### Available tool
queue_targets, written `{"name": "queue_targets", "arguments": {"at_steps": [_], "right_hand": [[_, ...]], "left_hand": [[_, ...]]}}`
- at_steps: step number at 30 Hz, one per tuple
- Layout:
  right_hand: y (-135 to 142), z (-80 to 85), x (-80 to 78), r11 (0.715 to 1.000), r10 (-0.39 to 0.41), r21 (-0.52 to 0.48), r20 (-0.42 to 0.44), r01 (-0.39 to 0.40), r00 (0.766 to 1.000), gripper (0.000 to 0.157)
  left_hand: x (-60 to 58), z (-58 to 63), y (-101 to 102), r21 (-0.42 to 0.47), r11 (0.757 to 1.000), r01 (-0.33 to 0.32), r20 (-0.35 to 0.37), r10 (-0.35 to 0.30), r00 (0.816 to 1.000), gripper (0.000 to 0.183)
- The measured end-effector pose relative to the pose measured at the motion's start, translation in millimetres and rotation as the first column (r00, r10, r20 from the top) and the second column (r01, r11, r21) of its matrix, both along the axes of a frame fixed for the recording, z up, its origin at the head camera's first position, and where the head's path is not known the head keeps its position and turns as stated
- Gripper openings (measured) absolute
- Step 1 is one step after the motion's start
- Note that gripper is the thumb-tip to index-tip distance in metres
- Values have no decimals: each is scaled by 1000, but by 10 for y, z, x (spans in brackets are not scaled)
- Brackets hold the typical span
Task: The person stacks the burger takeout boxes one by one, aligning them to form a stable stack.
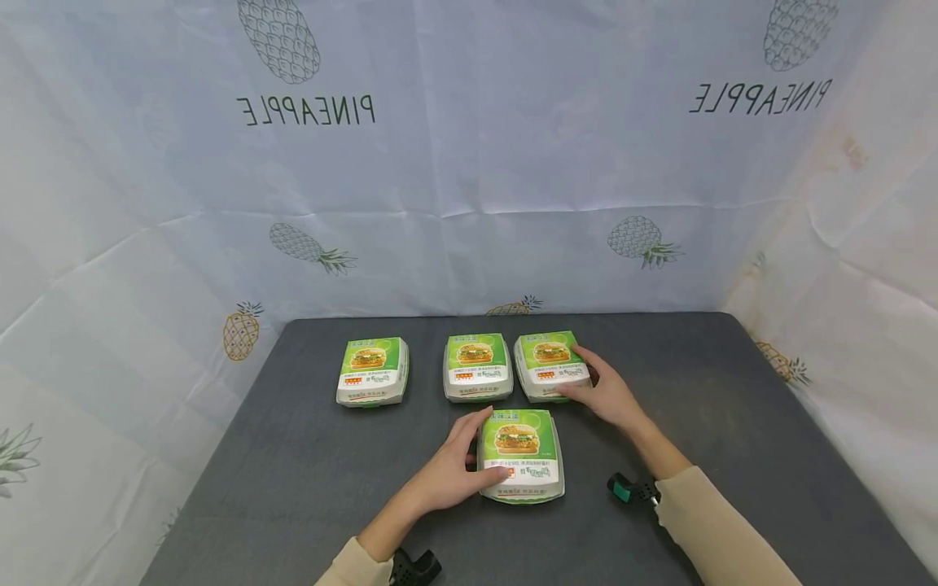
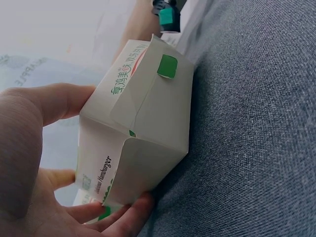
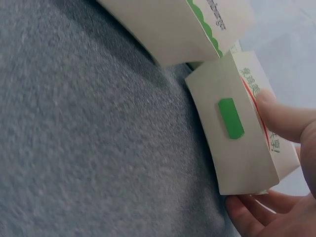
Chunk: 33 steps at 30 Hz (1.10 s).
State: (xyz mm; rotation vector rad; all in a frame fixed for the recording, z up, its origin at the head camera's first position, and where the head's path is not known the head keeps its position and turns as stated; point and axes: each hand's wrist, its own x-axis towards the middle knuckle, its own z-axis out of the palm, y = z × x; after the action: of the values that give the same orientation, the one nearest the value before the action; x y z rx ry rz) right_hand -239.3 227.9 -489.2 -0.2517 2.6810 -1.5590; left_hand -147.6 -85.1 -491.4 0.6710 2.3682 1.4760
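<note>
A green and white hamburger box (image 1: 522, 456) sits nearest on the dark table. My left hand (image 1: 449, 470) grips its left side, thumb over the front edge. In the left wrist view that box (image 2: 153, 108) shows its side and front, with my left hand's (image 2: 64, 148) thumb on top and fingers low against the side. Farther back, my right hand (image 1: 607, 394) holds the right-hand hamburger box (image 1: 551, 365) by its right side. The right wrist view shows the thumb of my right hand (image 3: 281, 163) on the lid of this box (image 3: 222, 123), fingers at its lower edge.
Two more hamburger boxes stand in the back row, one in the middle (image 1: 478, 366) and one at the left (image 1: 372, 370). The middle one is close beside the right-hand box. A pineapple-print cloth (image 1: 454, 163) hangs behind the dark table (image 1: 308, 505) and along its sides.
</note>
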Motion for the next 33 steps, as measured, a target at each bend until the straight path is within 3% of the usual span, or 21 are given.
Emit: {"name": "queue_targets", "arguments": {"at_steps": [33], "right_hand": [[-80,-35,36,993,-100,58,-23,101,995,88]], "left_hand": [[11,4,2,-12,1000,-3,4,3,1000,92]]}}
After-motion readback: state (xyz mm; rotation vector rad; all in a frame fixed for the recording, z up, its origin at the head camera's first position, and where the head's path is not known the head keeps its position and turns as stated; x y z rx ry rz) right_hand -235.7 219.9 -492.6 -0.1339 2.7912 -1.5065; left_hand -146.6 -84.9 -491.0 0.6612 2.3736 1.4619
